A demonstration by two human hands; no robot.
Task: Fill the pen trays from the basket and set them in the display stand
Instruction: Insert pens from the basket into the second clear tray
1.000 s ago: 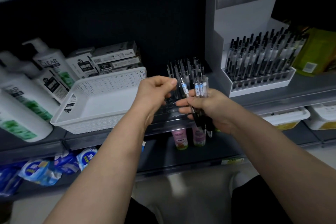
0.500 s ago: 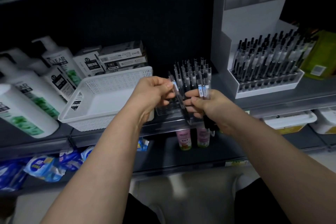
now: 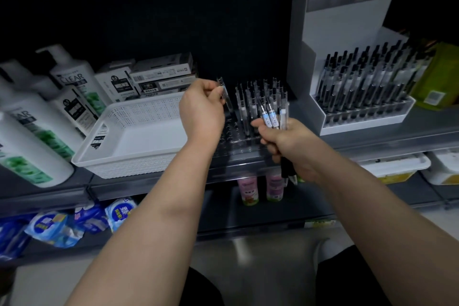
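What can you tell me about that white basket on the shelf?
The white basket is a shallow rectangular tray of what looks like plastic, its walls pierced with rows of small holes. It looks empty. A dark label sits on its left wall. It rests on the grey shelf, left of the left hand.

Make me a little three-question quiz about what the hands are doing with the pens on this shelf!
1. True or false: the left hand holds one clear pen in its fingers.
2. Which hand grips a bundle of clear pens with blue labels? A) left B) right C) neither
3. Fill in: the white perforated plastic basket looks ____ inside.

Key:
1. True. The pen is above the clear plastic pen tray.
2. B, the right hand.
3. Empty. No pens show in it, while the white display stand already holds a full row of black-capped pens.
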